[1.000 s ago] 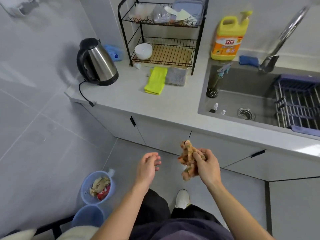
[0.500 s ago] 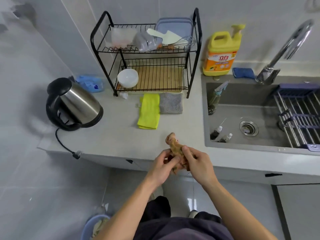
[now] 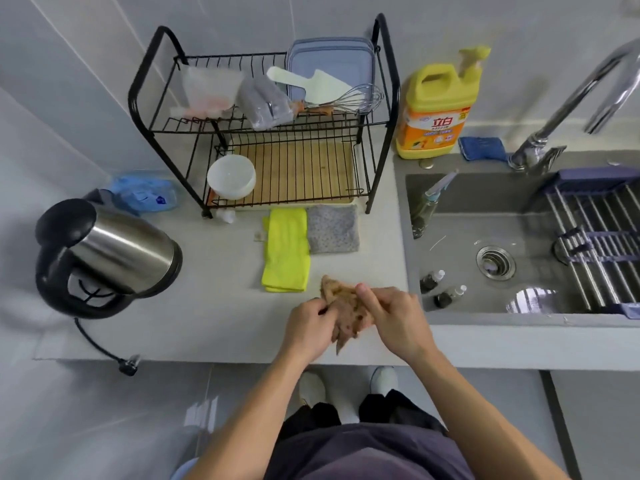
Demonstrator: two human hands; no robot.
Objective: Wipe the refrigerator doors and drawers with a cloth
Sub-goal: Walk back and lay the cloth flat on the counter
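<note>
Head view: both hands hold a crumpled brown cloth above the counter edge. The left hand has its fingers curled round the cloth's left side; the right hand pinches its top. A yellow rag lies just beyond the fingers, the sink to their right.

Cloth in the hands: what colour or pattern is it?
The cloth is mottled brown; head view.
</note>
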